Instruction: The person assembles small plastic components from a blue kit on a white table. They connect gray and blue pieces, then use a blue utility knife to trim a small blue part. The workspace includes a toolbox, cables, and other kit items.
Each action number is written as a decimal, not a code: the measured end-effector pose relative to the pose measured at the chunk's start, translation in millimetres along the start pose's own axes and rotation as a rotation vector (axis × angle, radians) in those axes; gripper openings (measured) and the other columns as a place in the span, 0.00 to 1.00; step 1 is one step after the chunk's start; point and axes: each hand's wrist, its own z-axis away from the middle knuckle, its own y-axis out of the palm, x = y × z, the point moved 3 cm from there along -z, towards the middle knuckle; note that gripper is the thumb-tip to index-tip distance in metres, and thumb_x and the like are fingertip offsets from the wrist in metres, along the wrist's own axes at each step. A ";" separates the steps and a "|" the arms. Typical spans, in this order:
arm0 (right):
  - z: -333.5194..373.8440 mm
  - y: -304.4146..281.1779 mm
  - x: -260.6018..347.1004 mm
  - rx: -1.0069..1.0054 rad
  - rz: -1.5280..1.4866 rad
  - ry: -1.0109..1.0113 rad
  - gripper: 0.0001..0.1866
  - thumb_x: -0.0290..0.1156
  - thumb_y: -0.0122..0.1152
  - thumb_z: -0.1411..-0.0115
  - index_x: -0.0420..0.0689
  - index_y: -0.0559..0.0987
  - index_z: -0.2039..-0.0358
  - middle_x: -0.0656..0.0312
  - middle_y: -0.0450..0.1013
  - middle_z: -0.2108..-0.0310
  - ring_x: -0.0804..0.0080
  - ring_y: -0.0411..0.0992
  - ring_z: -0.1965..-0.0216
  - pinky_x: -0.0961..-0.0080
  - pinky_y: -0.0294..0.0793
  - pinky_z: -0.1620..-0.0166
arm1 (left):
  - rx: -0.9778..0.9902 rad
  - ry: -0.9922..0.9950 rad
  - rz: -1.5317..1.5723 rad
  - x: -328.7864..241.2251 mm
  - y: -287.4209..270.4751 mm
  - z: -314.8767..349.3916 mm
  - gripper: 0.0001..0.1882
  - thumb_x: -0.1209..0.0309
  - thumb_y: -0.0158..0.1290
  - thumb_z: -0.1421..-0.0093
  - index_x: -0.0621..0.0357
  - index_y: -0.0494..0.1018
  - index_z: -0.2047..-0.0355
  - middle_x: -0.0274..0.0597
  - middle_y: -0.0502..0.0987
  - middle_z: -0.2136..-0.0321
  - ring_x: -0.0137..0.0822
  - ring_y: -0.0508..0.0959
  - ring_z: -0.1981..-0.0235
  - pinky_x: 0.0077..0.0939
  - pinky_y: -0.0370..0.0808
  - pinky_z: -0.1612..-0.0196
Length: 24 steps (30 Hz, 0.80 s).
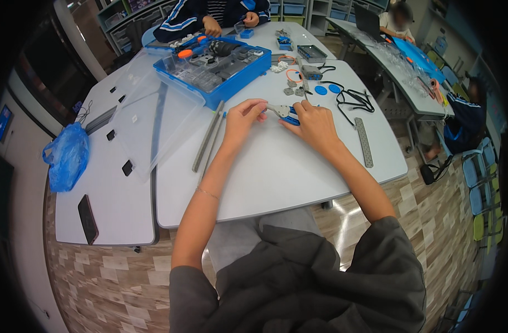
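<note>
My right hand (316, 125) is closed around the blue handles of a pair of pliers (282, 111) with grey jaws. The jaws point left, toward the fingertips of my left hand (245, 119). Those fingers are pinched together at the jaw tips; whatever small piece they hold is too hidden to name. Both hands are above the white table (254, 172). Just left of my left forearm lie two long grey bars (208, 136), one with a blue end. A flat perforated grey strip (364, 143) rests beyond my right forearm.
A blue parts case (226, 91) with a clear lid (165, 122) stands at the back left. Blue discs (327, 90), black cables (354, 100) and grey parts lie at the back. A phone (87, 219) and blue bag (68, 155) are on the left table. Another person's hands (212, 26) are across.
</note>
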 end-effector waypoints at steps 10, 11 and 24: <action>-0.8 7.1 9.3 0.345 -0.736 0.407 0.33 0.60 0.57 0.40 0.40 0.78 0.83 0.60 0.69 0.90 0.66 0.71 0.86 0.72 0.70 0.79 | 0.013 0.110 -0.027 -18.9 -6.0 -1.3 0.13 0.69 0.55 0.35 0.61 0.79 0.53 0.35 0.81 0.62 0.26 0.78 0.62 0.20 0.74 0.57; 1.3 7.3 11.9 0.432 -0.861 0.509 0.33 0.60 0.57 0.39 0.40 0.78 0.82 0.62 0.67 0.90 0.69 0.68 0.87 0.73 0.67 0.81 | 0.015 0.124 -0.026 -19.8 -7.6 -1.7 0.12 0.69 0.55 0.35 0.61 0.79 0.54 0.35 0.81 0.62 0.25 0.78 0.62 0.20 0.74 0.57; 45.0 -17.1 81.9 0.908 -2.071 0.963 0.32 0.60 0.47 0.33 0.43 0.72 0.79 0.76 0.55 0.93 0.89 0.47 0.95 0.85 0.49 0.87 | -0.385 0.165 0.155 -31.9 -52.0 -13.0 0.15 0.67 0.48 0.30 0.68 0.75 0.53 0.40 0.78 0.63 0.25 0.74 0.65 0.19 0.73 0.58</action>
